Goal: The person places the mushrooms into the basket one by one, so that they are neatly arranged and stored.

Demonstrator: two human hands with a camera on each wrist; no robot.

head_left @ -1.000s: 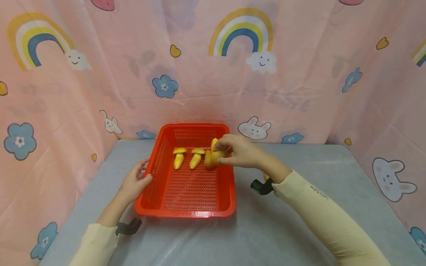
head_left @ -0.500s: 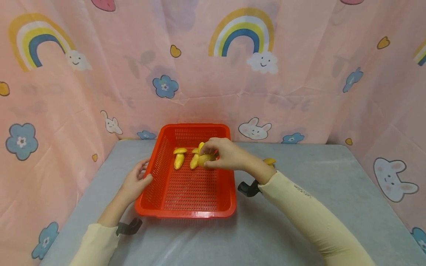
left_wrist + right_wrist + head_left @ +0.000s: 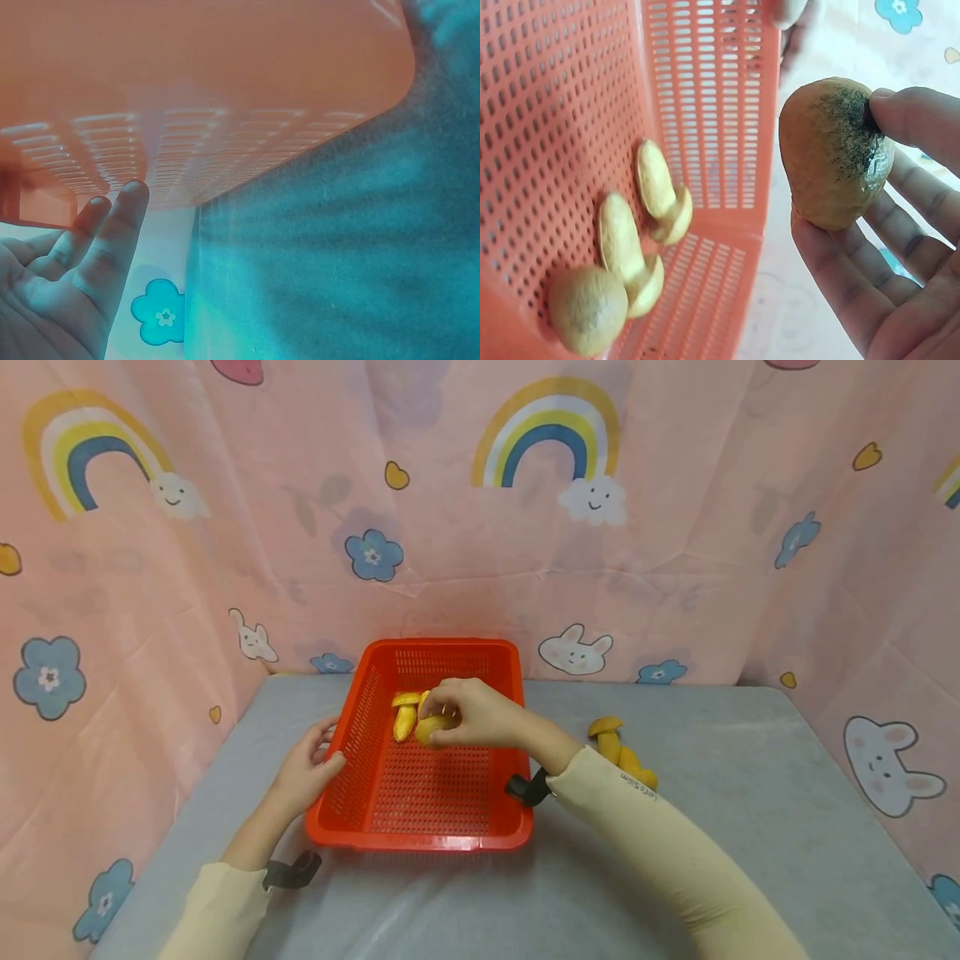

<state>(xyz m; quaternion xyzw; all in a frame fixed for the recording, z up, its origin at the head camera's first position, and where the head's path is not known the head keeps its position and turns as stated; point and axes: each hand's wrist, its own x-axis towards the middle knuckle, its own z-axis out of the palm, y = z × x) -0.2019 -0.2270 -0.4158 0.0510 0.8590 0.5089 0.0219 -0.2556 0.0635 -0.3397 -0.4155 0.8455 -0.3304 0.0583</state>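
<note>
My right hand [image 3: 480,714] is over the red plastic basket [image 3: 420,842] and pinches a mushroom [image 3: 836,154] between thumb and fingers. Its rounded, brownish-yellow cap has a black smudge, seen in the right wrist view. Inside the basket lie two yellow mushrooms, a farther one [image 3: 660,191] and a nearer one [image 3: 626,251], with a brown-capped mushroom [image 3: 589,307] beside them. In the head view the right hand hides part of these. My left hand [image 3: 300,772] rests at the basket's left side, thumb at the rim. The left wrist view shows its extended fingers [image 3: 124,232] against the slotted outer wall.
To the right of the basket, several more mushrooms [image 3: 609,739] lie close together on the grey table [image 3: 750,827]. A pink printed curtain [image 3: 442,543] hangs behind the table and at both sides. A dark wrist mount [image 3: 292,870] sits on each wrist.
My right hand has moved left across the basket, carrying the mushroom toward the leftmost yellow one. Mushrooms on the table, earlier mostly behind the right forearm, now show. The left hand and basket stay put.
</note>
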